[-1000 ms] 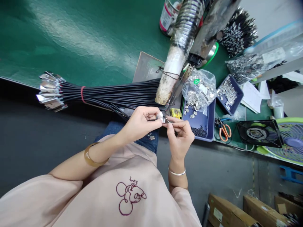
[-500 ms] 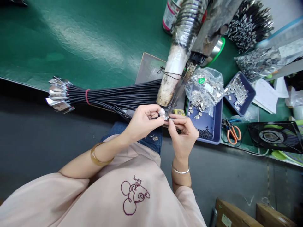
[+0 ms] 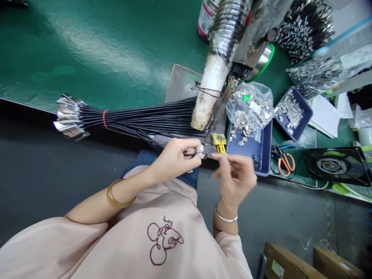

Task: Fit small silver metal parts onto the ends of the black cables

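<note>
My left hand (image 3: 181,155) is closed in a pinch on a thin black cable (image 3: 189,154), whose end has a small pale connector piece; a white finger cover is on a fingertip. My right hand (image 3: 236,174) is to the right, apart from the left, its fingers smeared by motion, so whether it holds anything does not show. Behind the hands lies a bundle of black cables (image 3: 139,118) with metal connectors, tied by a red band (image 3: 105,119). Just above the hands are a soldering iron (image 3: 217,110) and a yellow sponge (image 3: 219,138).
A wrapped duct (image 3: 210,77) hangs over the work spot. To the right are a blue tray (image 3: 266,155) with a bag of metal parts (image 3: 251,102), a smaller tray (image 3: 308,116), orange-handled pliers (image 3: 286,162) and a black fan (image 3: 334,166). Boxes (image 3: 287,263) stand on the floor.
My right hand has moved right and toward my body, away from the left hand. My left hand has come slightly down, still pinching the cable. More of the yellow item by the sponge shows.
</note>
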`<state>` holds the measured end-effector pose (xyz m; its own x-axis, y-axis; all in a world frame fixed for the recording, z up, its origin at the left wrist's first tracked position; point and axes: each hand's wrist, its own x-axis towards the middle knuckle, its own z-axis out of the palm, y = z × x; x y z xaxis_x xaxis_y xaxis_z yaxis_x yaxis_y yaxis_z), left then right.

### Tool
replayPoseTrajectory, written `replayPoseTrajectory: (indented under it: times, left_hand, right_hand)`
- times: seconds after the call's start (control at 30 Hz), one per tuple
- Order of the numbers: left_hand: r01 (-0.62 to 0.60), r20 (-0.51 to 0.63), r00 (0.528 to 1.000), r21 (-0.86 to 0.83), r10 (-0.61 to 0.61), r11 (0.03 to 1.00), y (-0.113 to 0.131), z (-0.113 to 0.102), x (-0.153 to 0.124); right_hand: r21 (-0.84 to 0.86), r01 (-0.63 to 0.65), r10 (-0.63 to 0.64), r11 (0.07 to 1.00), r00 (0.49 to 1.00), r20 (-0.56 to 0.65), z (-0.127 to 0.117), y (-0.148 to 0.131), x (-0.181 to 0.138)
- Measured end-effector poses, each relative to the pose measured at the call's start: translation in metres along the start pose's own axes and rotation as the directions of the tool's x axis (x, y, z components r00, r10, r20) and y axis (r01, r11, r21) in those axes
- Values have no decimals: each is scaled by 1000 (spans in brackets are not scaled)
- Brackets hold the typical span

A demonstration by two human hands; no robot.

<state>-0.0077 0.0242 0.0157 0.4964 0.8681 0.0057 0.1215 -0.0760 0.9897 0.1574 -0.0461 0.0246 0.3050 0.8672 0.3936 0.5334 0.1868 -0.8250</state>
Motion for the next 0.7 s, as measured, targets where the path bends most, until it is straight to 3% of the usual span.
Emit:
replayPoseTrajectory:
  times: [0.07,0.1,0.17,0.23,0.3,0.37,0.43,0.57,0.7]
  left_hand:
    - [-100,132,988,134,83,986,-5,-4,-8]
    - [-142,190,976,179,107,974,-8,-6,-11]
    - [-186,242,961,199,135,962,-14,-10,-18]
    - [-196,186,968,152,167,969,-18,-14,-20]
    - [-242,50,970,122,237,963,-20,-19,-19]
    - [-316,-104,934,205,341,926,-20,-23,-14]
    - [-355,-164,882,389,443,850,-20,-26,-6]
    - [-329,-24,877,696,479,638,-24,-27,8]
    - [-321,71,892,794,446,517,-28,-22,13]
  right_hand:
    - [-124,77,-95,989,985,-147,-16,-2,-2]
    - [-218,97,-131,971,981,-146,-23,-2,-3]
    - [-415,135,-144,900,990,10,-34,1,-3]
    - [-547,235,-135,803,967,216,-38,8,-2]
    - [-615,348,-163,708,927,337,-36,16,-1]
    - [-675,419,-199,607,903,381,-32,23,-1]
    - [-734,451,-217,508,892,398,-28,28,-1]
    - [-780,471,-179,412,881,437,-24,29,1]
    - [-787,488,-178,378,872,456,-21,27,4]
